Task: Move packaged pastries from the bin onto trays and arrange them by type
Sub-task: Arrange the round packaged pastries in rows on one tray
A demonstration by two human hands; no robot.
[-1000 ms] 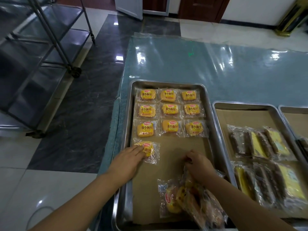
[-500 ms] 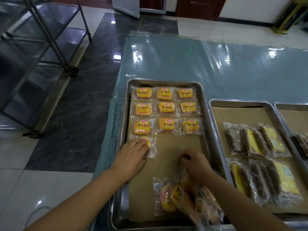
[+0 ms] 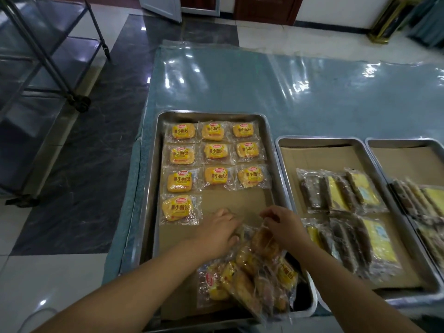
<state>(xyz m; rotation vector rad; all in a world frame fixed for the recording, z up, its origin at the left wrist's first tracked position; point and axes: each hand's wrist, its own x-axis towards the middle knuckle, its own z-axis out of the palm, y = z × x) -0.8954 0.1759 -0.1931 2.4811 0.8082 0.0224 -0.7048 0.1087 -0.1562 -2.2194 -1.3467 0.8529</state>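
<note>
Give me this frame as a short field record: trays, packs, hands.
left tray: rectangular steel tray lined with brown paper, on the blue plastic-covered table
laid out: ten yellow clear-wrapped bread packs, three rows of three plus one at fourth row left
near end: heap of loose bread packs, same kind
left hand: fingers on the heap, grip unclear
right hand: pinches a wrapper atop the heap
middle tray: second steel tray with long brown-and-yellow packs

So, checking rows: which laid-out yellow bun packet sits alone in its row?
The packet nearest the left hand, alone in the fourth row; the other nine fill three rows.
</note>
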